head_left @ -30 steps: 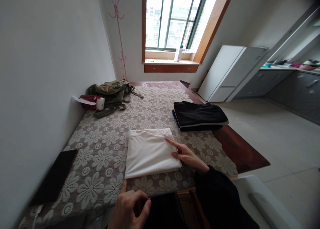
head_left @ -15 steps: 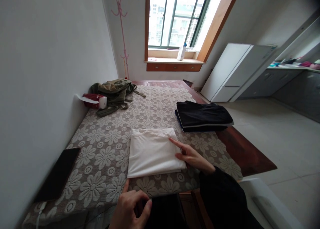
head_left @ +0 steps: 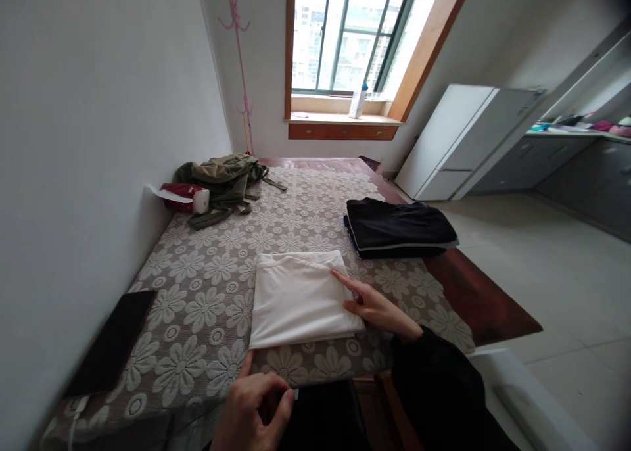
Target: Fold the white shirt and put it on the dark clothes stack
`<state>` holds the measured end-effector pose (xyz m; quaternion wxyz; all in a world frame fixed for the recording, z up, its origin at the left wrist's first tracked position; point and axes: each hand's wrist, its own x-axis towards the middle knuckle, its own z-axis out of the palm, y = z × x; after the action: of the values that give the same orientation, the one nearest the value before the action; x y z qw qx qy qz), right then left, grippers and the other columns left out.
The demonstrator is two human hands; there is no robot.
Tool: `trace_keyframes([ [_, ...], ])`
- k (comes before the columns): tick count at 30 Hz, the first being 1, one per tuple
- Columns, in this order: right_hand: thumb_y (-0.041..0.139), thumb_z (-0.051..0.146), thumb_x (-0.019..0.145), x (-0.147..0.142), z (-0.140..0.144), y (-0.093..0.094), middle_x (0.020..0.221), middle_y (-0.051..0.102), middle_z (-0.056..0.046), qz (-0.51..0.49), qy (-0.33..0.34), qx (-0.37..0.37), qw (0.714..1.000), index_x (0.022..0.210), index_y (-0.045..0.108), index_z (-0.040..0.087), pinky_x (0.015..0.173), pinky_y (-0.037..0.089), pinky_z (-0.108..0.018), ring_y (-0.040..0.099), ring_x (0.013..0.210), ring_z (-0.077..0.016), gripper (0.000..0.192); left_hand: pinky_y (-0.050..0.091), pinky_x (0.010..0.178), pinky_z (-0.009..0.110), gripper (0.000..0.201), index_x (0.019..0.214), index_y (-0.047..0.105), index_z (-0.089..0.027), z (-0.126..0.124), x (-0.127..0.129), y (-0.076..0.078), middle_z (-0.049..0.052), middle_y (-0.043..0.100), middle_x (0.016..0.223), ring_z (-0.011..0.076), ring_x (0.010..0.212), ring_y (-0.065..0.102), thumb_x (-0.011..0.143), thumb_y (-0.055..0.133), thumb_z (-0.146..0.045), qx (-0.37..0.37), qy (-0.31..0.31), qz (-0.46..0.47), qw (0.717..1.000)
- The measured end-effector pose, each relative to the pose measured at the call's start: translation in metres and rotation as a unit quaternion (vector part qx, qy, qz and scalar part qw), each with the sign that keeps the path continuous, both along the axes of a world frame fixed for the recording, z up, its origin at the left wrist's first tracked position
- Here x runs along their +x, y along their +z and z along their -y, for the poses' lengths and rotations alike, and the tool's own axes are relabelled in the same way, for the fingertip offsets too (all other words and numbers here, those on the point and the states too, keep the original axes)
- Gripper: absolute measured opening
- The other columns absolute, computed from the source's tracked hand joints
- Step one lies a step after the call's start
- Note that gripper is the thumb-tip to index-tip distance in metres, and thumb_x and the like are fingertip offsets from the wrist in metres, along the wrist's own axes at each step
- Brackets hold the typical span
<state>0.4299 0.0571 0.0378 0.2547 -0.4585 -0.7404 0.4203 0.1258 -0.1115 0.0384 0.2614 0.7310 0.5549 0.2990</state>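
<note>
A white garment point(head_left: 298, 300), folded into a rough rectangle, lies flat on the patterned tablecloth point(head_left: 202, 306) in front of me. My right hand point(head_left: 372, 306) rests on its right edge, the index finger stretched over the fabric and the thumb apart from it. At the near left corner, the outstretched index fingertip of my left hand point(head_left: 259, 405) touches or nearly touches the cloth. That hand's thumb stands apart and its other fingers are bent, with nothing visible in them. Beyond my right hand sits a stack of folded dark clothes point(head_left: 399, 227).
A black tablet-like device point(head_left: 111, 346) with a white cable lies at the left edge. Against the left wall are a red tissue pack point(head_left: 182, 198) and a green backpack point(head_left: 221, 178). The table's bare wooden corner point(head_left: 488, 306) juts out at right. A white fridge point(head_left: 453, 142) stands behind.
Both hands and the white garment hold practically the same position. The whole view has shifted very slightly.
</note>
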Motion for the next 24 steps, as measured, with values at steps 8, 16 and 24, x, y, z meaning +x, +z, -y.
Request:
trace_keyframes([
  [8,0.066,0.026,0.086,-0.002,0.006,-0.001,0.164,0.042,-0.008,0.019,0.01,-0.024,0.999,0.158,0.04,0.029,0.1,0.05,-0.039,0.055,0.131,-0.0299,0.077,0.058,0.098,0.031,0.027,0.076,0.067,-0.025,0.0,0.002,0.003,-0.006,0.064,0.058,0.0102,0.053,0.062,0.097,0.055,-0.037,-0.011,0.007,0.002,1.0],
  [16,0.059,0.024,0.088,-0.001,-0.002,-0.004,0.147,0.06,-0.01,-0.025,-0.005,-0.058,0.998,0.154,0.048,0.026,0.076,0.058,-0.032,0.071,0.089,-0.0208,0.068,0.06,0.093,0.03,0.037,0.071,0.067,-0.025,-0.003,0.002,0.004,-0.007,0.056,0.049,0.011,0.048,0.058,0.099,0.051,-0.043,-0.01,0.05,0.022,0.998],
  [24,0.053,0.016,0.084,-0.005,-0.005,-0.006,0.144,0.064,-0.008,-0.026,-0.018,-0.01,0.999,0.15,0.054,0.025,0.093,0.057,-0.038,0.07,0.105,-0.0243,0.066,0.055,0.105,0.036,0.032,0.075,0.07,-0.025,-0.002,0.007,0.002,-0.008,0.062,0.054,0.0096,0.048,0.057,0.098,0.054,-0.041,-0.011,0.046,0.041,0.998],
])
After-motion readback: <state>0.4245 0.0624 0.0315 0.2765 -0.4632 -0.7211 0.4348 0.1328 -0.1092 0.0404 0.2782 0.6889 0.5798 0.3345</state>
